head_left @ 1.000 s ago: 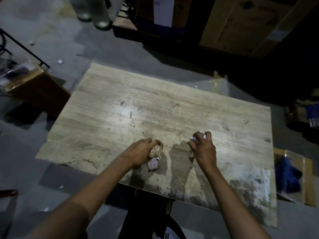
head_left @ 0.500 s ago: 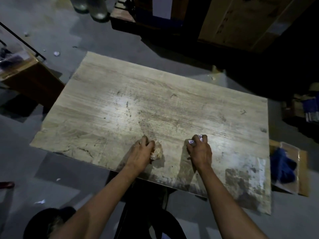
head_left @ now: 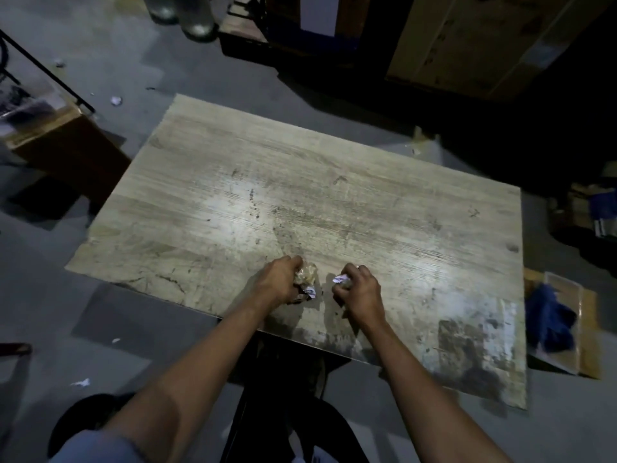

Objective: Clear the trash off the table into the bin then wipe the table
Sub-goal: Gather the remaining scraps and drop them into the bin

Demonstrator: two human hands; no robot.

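A worn, pale wood-grain table (head_left: 334, 202) fills the middle of the head view. My left hand (head_left: 278, 282) grips a crumpled tan wrapper wad (head_left: 307, 277) with a bit of white paper under it, near the table's front edge. My right hand (head_left: 359, 290) grips a small crumpled white paper scrap (head_left: 341, 280) just to the right of it. Both hands hover close above the tabletop, a short gap apart. A dark round shape, possibly the bin (head_left: 88, 416), shows on the floor at the lower left.
A blue cloth (head_left: 549, 317) lies in a cardboard tray (head_left: 587, 329) on the floor right of the table. A brown cardboard box (head_left: 66, 145) stands at the left. Large boxes (head_left: 467, 45) and two bottles (head_left: 197, 15) stand at the back. Paper bits (head_left: 115, 100) litter the floor.
Both hands have drawn a little closer together and toward the table's front edge, still holding their trash. The view has shifted slightly.
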